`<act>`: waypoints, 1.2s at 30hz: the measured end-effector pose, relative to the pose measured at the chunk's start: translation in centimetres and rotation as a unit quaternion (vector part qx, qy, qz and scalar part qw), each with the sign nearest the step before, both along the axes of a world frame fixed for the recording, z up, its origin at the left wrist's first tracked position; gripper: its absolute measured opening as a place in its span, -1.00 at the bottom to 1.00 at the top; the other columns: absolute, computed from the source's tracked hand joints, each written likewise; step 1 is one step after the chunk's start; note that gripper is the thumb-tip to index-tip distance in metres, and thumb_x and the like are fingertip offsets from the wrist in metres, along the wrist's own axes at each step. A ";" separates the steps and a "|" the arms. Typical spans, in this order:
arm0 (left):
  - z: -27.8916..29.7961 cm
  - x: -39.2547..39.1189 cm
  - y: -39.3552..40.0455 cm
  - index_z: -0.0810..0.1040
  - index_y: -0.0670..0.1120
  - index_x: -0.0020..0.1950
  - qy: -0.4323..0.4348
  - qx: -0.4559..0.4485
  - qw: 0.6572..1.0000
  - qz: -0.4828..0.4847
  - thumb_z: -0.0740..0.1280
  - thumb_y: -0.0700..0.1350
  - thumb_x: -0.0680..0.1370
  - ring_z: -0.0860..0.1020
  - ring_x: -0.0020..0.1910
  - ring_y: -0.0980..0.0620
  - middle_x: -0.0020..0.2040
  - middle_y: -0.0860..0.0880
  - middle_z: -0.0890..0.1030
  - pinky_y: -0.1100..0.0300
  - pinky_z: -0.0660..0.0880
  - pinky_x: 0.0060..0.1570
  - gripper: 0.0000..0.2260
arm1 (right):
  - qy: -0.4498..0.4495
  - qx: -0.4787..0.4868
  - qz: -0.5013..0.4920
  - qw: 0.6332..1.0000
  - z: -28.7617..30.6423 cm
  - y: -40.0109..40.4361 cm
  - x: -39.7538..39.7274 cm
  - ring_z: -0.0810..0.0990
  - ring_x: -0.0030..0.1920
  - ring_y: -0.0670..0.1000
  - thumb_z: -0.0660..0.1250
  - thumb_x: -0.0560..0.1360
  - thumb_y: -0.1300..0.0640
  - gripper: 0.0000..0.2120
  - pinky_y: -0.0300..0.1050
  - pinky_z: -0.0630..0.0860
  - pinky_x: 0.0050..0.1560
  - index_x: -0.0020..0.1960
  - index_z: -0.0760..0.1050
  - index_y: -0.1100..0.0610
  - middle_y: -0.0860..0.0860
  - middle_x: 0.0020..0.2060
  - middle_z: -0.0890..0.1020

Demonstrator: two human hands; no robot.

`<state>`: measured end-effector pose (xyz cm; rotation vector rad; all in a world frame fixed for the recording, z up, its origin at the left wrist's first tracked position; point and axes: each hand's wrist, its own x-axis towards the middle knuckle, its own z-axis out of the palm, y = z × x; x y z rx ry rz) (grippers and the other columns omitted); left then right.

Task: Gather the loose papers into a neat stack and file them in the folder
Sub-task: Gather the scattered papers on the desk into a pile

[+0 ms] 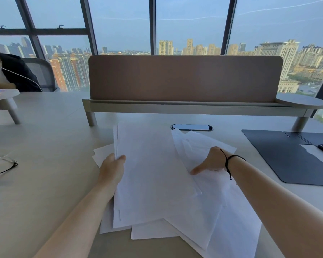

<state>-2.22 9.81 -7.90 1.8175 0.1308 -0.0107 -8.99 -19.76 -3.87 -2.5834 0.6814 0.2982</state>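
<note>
Several white papers (pixel 153 174) lie fanned and overlapping on the desk in front of me. My left hand (pixel 112 169) grips the left edge of the top sheets, thumb on top, lifting them a little. My right hand (pixel 211 162), with a black cord on the wrist, rests on the sheets at the right, thumb pointing left under the raised edge, fingers hidden. A dark blue folder (pixel 280 155) lies open at the right, with a white sheet (pixel 315 153) and a black clip inside it.
A brown divider screen on a raised shelf (pixel 185 79) crosses the desk behind the papers, with a cable port (pixel 191 127) below it. Black-rimmed glasses (pixel 2 164) lie at the left edge. Another person sits at the far left.
</note>
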 end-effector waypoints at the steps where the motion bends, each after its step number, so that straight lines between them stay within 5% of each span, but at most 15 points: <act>1: 0.1 0.0 0.0 0.58 -0.18 -0.02 0.001 -0.009 1.000 0.000 0.25 -0.10 0.60 0.58 -0.12 -0.13 0.00 -0.20 0.65 0.08 0.44 -0.15 -0.82 | 0.005 0.003 0.000 1.000 0.0 -0.1 0.0 0.34 -0.44 0.09 0.63 -0.09 -0.33 -0.31 -0.13 0.40 -0.32 -0.47 0.27 0.09 0.03 -0.52 0.37; 3: 0.4 0.0 -0.1 0.58 -0.11 -0.09 0.004 -0.032 0.999 -0.005 0.26 -0.15 0.61 0.58 -0.18 -0.05 -0.08 -0.11 0.64 0.13 0.46 -0.20 -0.85 | 0.008 -0.008 0.008 1.000 0.1 0.3 -0.2 0.47 -0.38 0.09 0.62 -0.02 -0.35 -0.32 -0.11 0.48 -0.29 -0.39 0.33 0.12 0.03 -0.42 0.46; 5: 0.9 -0.2 -0.2 0.59 -0.06 -0.14 0.008 -0.056 0.998 -0.014 0.26 -0.19 0.62 0.59 -0.17 -0.07 -0.11 -0.09 0.64 0.08 0.52 -0.12 -0.82 | 0.009 -0.038 0.019 0.999 0.0 0.7 0.0 0.60 -0.09 0.14 0.57 -0.08 -0.43 -0.26 -0.04 0.62 -0.12 -0.27 0.36 0.09 0.06 -0.17 0.55; 8: 1.5 -0.5 -0.1 0.61 -0.06 -0.10 0.023 -0.084 0.996 -0.024 0.27 -0.18 0.61 0.63 -0.06 -0.17 -0.06 -0.11 0.67 -0.09 0.55 0.11 -0.84 | 0.029 -0.069 0.026 0.997 -0.2 1.3 0.3 0.50 0.15 0.15 0.46 -0.27 -0.53 -0.13 0.08 0.61 0.11 -0.23 0.29 0.04 0.11 0.07 0.51; 12: 1.7 -0.5 0.1 0.61 -0.11 -0.06 0.040 -0.109 0.993 -0.037 0.34 -0.10 0.55 0.64 0.07 -0.28 0.04 -0.15 0.68 -0.21 0.53 0.21 -0.90 | 0.025 -0.043 0.018 0.999 0.2 1.1 -0.2 0.60 -0.09 0.11 0.58 -0.08 -0.42 -0.22 -0.09 0.59 -0.18 -0.16 0.39 0.09 0.02 -0.19 0.54; 15: 1.6 -0.5 0.1 0.62 -0.08 -0.08 0.053 -0.117 0.991 -0.037 0.34 -0.13 0.58 0.65 0.08 -0.24 0.08 -0.18 0.68 -0.19 0.53 0.23 -0.91 | 0.007 -0.023 0.022 0.999 0.1 0.5 -0.9 0.66 -0.10 0.13 0.63 -0.02 -0.32 -0.26 0.01 0.67 -0.11 -0.09 0.50 0.14 0.03 -0.17 0.60; 18: 1.4 -0.5 -0.2 0.63 -0.06 -0.10 0.047 -0.096 0.993 -0.044 0.35 -0.11 0.58 0.66 0.06 -0.23 0.03 -0.16 0.70 -0.19 0.53 0.22 -0.90 | 0.000 -0.018 0.025 1.000 0.3 -0.1 -1.5 0.57 -0.25 0.10 0.66 0.07 -0.23 -0.41 -0.03 0.62 -0.22 -0.25 0.44 0.14 0.03 -0.28 0.54; 23: 1.2 -1.1 -1.0 0.65 -0.18 -0.06 0.069 -0.110 0.988 -0.078 0.39 -0.14 0.55 0.69 -0.09 -0.20 -0.09 -0.19 0.73 -0.13 0.60 0.09 -0.89 | -0.005 0.003 0.017 1.000 -0.6 -0.2 -2.3 0.38 -0.51 0.02 0.62 0.09 -0.29 -0.39 -0.19 0.34 -0.43 -0.44 0.32 0.12 -0.02 -0.53 0.40; 26: 1.2 -2.1 -1.5 0.63 -0.23 -0.05 0.083 -0.114 0.982 -0.125 0.40 -0.20 0.56 0.69 -0.22 -0.16 -0.19 -0.18 0.74 0.00 0.61 -0.07 -0.91 | -0.041 0.072 -0.008 0.996 -0.8 -0.1 -3.1 0.34 -0.57 0.02 0.63 0.24 -0.08 -0.55 -0.25 0.30 -0.50 -0.26 0.52 0.25 0.05 -0.50 0.39; 29: 0.9 -2.4 -1.6 0.64 -0.22 0.04 0.075 -0.077 0.980 -0.168 0.44 -0.19 0.53 0.72 -0.10 -0.22 -0.08 -0.20 0.75 -0.11 0.63 0.05 -0.86 | -0.087 0.192 -0.022 0.977 -1.1 -0.2 -3.8 0.64 -0.30 0.15 0.55 0.39 0.20 -0.56 -0.11 0.62 -0.22 0.22 0.57 0.31 0.14 -0.23 0.64; 31: 0.7 -2.4 -1.6 0.64 -0.19 0.06 0.053 -0.061 0.982 -0.169 0.48 -0.19 0.49 0.72 -0.07 -0.22 -0.05 -0.20 0.74 -0.16 0.62 0.07 -0.82 | -0.127 0.259 -0.008 0.957 -1.5 -0.3 -4.7 0.76 -0.10 0.19 0.48 0.45 0.28 -0.68 0.15 0.69 0.01 0.20 0.65 0.15 0.13 -0.07 0.77; 36: 0.9 -2.6 -2.0 0.60 -0.15 0.13 -0.006 -0.077 0.980 -0.183 0.53 -0.16 0.44 0.72 -0.03 -0.17 0.01 -0.15 0.74 -0.16 0.63 0.06 -0.71 | -0.235 0.450 0.002 0.862 -2.4 -0.8 -6.9 0.71 0.07 0.33 0.36 0.55 0.36 -0.74 0.25 0.62 0.14 0.15 0.68 0.13 0.20 0.03 0.75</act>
